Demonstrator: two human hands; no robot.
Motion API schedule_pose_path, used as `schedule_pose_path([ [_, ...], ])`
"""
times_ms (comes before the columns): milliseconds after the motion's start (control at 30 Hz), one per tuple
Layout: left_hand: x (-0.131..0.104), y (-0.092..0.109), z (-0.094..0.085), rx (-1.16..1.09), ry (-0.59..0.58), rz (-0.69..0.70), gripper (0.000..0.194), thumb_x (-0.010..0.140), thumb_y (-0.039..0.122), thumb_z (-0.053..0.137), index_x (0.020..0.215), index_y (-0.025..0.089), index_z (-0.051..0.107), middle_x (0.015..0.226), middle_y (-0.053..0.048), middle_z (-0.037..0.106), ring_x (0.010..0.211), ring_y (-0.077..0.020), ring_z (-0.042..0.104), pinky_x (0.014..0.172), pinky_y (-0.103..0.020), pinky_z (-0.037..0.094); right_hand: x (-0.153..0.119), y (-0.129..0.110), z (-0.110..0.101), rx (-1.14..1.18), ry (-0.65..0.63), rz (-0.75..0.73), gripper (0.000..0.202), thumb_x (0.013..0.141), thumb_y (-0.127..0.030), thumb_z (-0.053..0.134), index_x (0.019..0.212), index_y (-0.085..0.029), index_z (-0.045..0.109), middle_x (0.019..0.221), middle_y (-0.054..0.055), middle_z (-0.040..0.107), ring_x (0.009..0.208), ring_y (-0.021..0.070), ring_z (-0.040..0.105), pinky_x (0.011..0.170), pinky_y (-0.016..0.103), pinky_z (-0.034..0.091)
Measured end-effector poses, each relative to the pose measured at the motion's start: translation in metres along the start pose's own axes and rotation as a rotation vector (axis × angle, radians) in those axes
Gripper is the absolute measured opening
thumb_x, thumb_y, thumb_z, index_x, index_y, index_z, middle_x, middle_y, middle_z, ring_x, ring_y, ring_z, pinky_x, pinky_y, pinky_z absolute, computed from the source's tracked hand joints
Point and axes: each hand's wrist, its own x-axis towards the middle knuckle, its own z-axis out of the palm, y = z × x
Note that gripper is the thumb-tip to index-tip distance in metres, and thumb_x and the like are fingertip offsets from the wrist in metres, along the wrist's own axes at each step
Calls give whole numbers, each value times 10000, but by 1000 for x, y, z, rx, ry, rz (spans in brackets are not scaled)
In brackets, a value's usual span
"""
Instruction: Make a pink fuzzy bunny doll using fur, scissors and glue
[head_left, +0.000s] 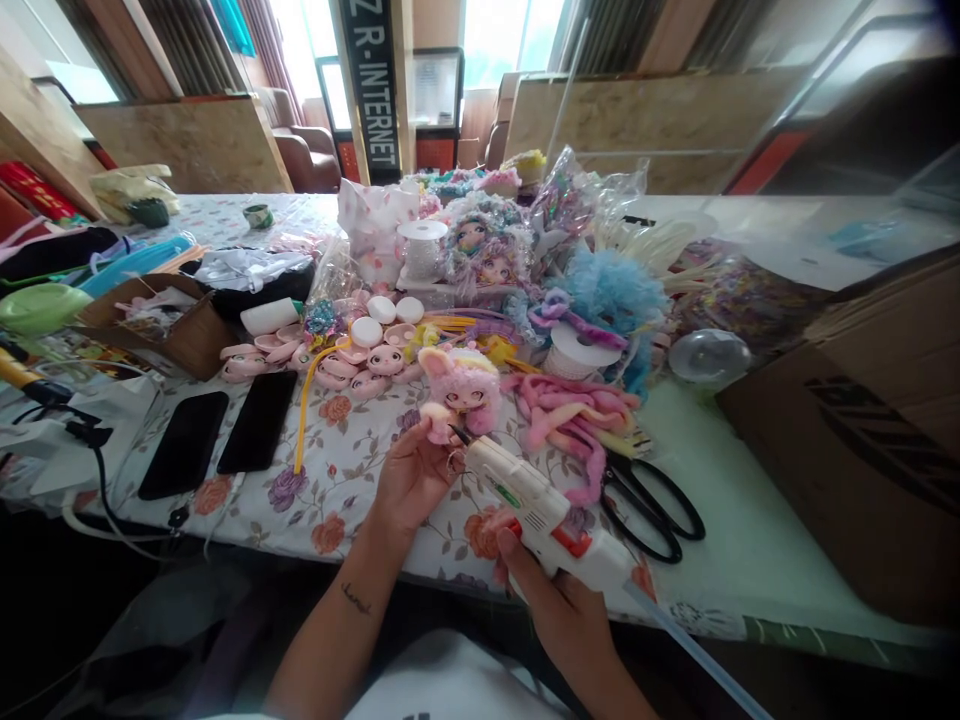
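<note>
My right hand [559,600] is wrapped round the handle of a white hot glue gun [525,490], with a long glue stick [694,645] trailing from its back. The gun's dark nozzle points up and left, close to a small fluffy pink piece [439,422]. That piece is pinched in the fingertips of my left hand [416,475]. Whether the nozzle touches it, I cannot tell. Just behind sits a pink fuzzy doll [463,385] with ears and a painted face. Pink fuzzy strips [574,410] lie to the right, beside black-handled scissors [652,505].
Doll face parts [367,365] and round white lids [367,331] lie behind my left hand. Two dark phones [259,420] rest to the left. A spool [581,350], blue fluff [611,285] and bagged materials crowd the back. A large cardboard box [847,430] stands at right.
</note>
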Motion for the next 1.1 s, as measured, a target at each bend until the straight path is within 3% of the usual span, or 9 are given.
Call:
schedule_pose_path([
  [267,0,-1,4,-5,5,8,198,886,150,481,734,121,604,709,-39,642,590,-114,622,559,-206,511,3,1,0,28,-62,-21,342,839,-508,594,711,-191,602,525,-13,513,525,131,466,525,259,382],
  [600,2,-2,-3,-8,-28,-12,213,877,146,480,735,116,637,706,-45,655,604,-123,646,564,-208,527,6,14,-4,28,-147,-53,333,870,-493,563,737,-188,594,556,-8,535,547,144,515,552,271,417],
  [1100,2,-1,-5,-17,-13,-29,253,913,171,426,771,108,626,697,-51,646,626,-132,651,590,-224,541,3,8,0,49,-63,24,353,855,-514,570,730,-185,603,536,-13,529,553,143,505,574,271,417],
])
